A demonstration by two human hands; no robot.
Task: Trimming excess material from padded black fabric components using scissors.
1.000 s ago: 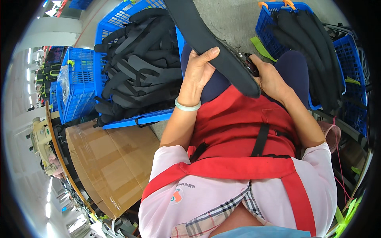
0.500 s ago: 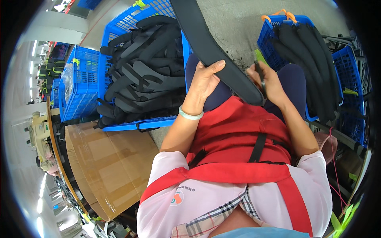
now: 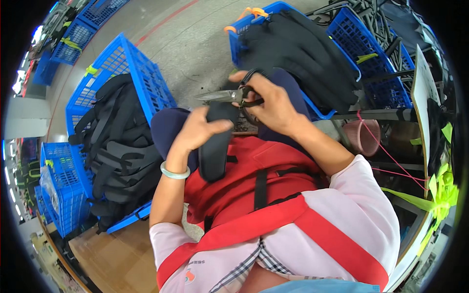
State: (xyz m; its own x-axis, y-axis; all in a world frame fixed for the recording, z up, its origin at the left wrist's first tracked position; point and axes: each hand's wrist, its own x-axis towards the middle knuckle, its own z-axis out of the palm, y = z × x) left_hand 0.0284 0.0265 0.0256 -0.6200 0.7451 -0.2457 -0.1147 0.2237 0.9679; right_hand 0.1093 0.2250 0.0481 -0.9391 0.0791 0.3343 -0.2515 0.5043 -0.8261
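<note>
A long black padded strap (image 3: 213,158) lies across my lap, its rounded end against the red apron (image 3: 244,171). My left hand (image 3: 200,129) is closed on it from the left, thumb across its face. In my right hand (image 3: 273,102) are scissors (image 3: 222,96) with dark handles, fingers through the loops. Their silver blades point left, just beyond my left hand and over the strap's upper part. Whether they touch the strap, I cannot tell.
On the left, a blue crate (image 3: 159,88) holds a jumble of black straps (image 3: 117,151). Another blue crate (image 3: 234,49) at far right is heaped with black padded pieces (image 3: 298,53). A pink basket (image 3: 361,136) stands at right; cardboard (image 3: 117,259) lies at lower left.
My view has swung right. The strap has come down lower over my lap, its near end turned toward me. The scissors have moved from beside the strap to over it, beside my left hand.
</note>
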